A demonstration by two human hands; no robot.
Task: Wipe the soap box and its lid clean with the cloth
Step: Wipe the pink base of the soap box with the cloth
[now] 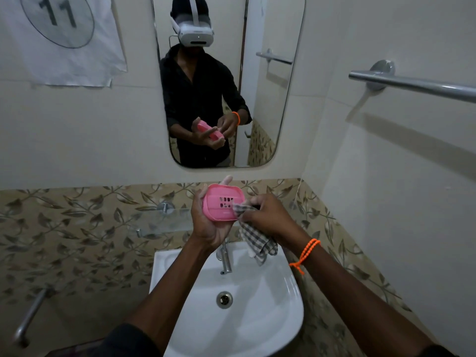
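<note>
Fingers of the left hand (206, 222) are curling around the edges of a pink soap box (223, 202), gripping it upright above a white sink (278, 300), its slotted drain grid facing the camera. One fingertip is showing above the box's top rim. The right hand (268, 215) is closing its fingers on a bunched end of a grey-and-white checked cloth (255, 240) and is pressing that end against the box's right edge, just beside the slots; the rest of the cloth is hanging loose below the hand, over the sink's back rim. Whether this piece is the box or its lid cannot be told.

An orange beaded band (306, 253) is circling the right wrist. A chrome tap (225, 258) is standing directly under the hands, with the drain (224, 300) lower in the basin. A mirror (270, 99) on the wall is reflecting the person in a dark shirt, holding the pink box. A metal towel rail (412, 85) is running along the right wall, and a sheet marked 11 (61, 39) is hanging at upper left.
</note>
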